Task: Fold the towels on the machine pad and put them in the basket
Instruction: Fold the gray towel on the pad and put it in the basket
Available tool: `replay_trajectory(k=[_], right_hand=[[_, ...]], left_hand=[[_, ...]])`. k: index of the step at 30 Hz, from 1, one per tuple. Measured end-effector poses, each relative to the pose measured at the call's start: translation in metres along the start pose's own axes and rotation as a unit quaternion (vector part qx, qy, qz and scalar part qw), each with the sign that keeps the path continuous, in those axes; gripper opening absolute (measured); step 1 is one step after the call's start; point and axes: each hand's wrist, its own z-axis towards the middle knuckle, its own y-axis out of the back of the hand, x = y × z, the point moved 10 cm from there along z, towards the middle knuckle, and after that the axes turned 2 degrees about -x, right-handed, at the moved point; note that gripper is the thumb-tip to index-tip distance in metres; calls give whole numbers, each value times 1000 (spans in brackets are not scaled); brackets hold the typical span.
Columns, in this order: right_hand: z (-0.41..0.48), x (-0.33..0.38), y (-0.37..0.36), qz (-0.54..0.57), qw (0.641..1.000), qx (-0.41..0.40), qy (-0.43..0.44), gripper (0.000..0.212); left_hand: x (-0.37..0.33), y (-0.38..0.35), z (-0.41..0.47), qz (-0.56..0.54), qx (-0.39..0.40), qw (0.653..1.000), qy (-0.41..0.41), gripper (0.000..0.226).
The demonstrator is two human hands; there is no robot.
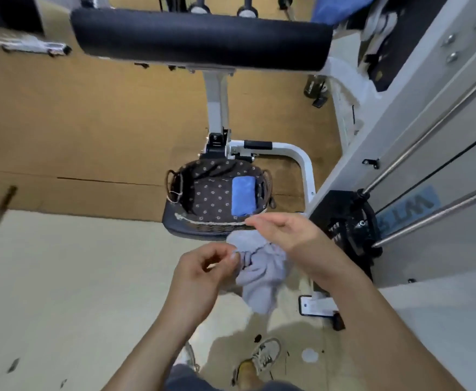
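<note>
machine pad [200, 38]: long black roll across the top of the frame; no towel shows on the face I can see, so my read is the pile there is mostly worked off
basket [217, 223]: centre of frame, sits on the machine's dark seat [171, 224]; dotted lining, plenty of room on its left side
grey towel [262, 275]: lower centre, just below the basket, hanging bunched in the air between the two hands; not folded yet, looks like it's being opened out to find an edge
blue cloth [341, 7]: upper right corner, past the pad's right end; may be another towel to do, can't tell
right hand [284, 232]: just over the grey towel, at the basket's near rim; fingers [255, 221] loosely bent and blurred, can't tell if they hold cloth
left hand [203, 275]: lower centre, left of the towel; thumb and fingers [232, 256] pinch its upper edge
blue towel [243, 196]: folded, lying in the right side of the basket; one done, grey one needs folding and dropping in beside it
</note>
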Motion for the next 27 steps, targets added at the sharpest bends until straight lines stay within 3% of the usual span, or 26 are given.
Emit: replay_trajectory(k=[2, 4, 7, 11, 16, 18, 20, 21, 24, 25, 27], right_hand=[[-1, 16, -47, 1, 994, 113, -2, 37], [1, 30, -86, -77, 984, 157, 21, 37], [12, 56, -137, -154, 975, 147, 66, 23], [19, 84, -220, -185, 960, 189, 91, 3], [43, 114, -282, -278, 943, 141, 117, 14], [46, 125, -302, -256, 950, 142, 106, 16], [48, 136, -329, -237, 954, 155, 99, 17], [50, 142, -345, -227, 955, 162, 98, 19], [63, 162, -398, -123, 972, 188, 70, 21], [71, 169, -415, -85, 977, 188, 59, 18], [93, 184, -443, -41, 984, 169, 46, 9]], left_hand=[[-2, 43, -11, -87, -8, 996, 28, 20], [-7, 90, -22, -147, -33, 988, 39, 22], [-25, 158, -42, -161, -35, 986, 6, 16], [-35, 243, -65, -158, -22, 987, -13, 23], [-22, 362, -84, -175, -121, 977, -20, 18], [-17, 409, -88, -143, -177, 973, -35, 12], [-15, 456, -88, -42, -256, 964, -65, 10], [-15, 479, -87, 44, -309, 947, -76, 8], [-33, 517, -89, 303, -415, 851, -110, 13], [-39, 517, -86, 312, -412, 845, -136, 15], [-35, 504, -73, 225, -339, 900, -158, 15]])
